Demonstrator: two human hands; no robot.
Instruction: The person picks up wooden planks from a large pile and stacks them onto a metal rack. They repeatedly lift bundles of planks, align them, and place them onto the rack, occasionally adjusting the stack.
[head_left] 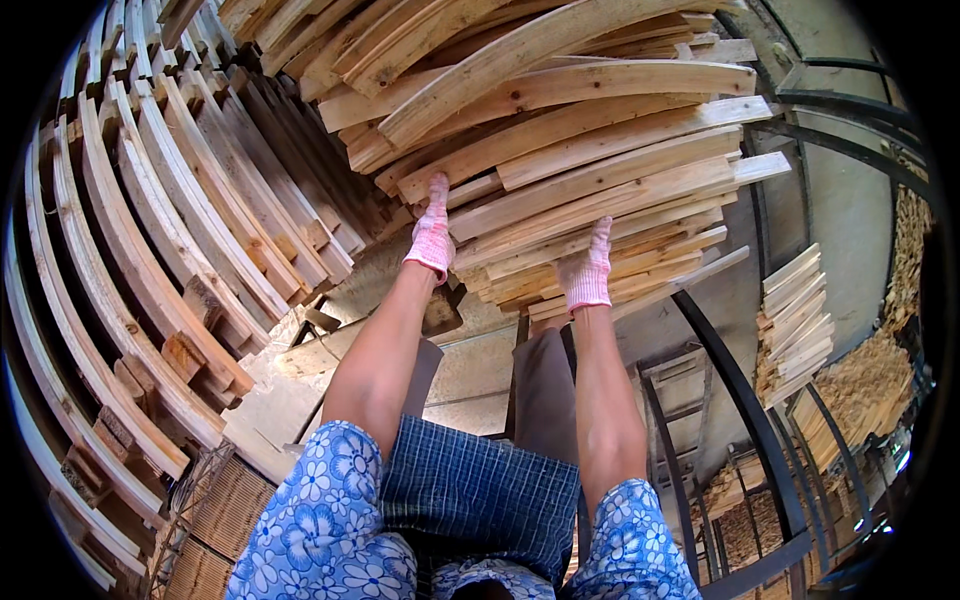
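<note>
Both my hands wear pinkish-white knitted gloves and reach forward to a stack of rough wooden planks point(600, 190). My left hand point(433, 235) is at the stack's left end, its fingers stretched out and touching the end of a plank point(540, 140). Farther right, my right hand point(588, 265) rests against the near planks, with one finger pointing away from me across their edges. Part of the right hand's fingers is hidden from view. Neither hand is seen wrapped around a plank.
Long boards stand in spaced rows point(150, 220) on the left. A black metal frame point(745, 400) rises at the right, with a smaller wood pile point(797, 320) beyond it. Wood scraps point(860, 385) lie at the far right. A dark checked apron point(470, 490) hangs before me.
</note>
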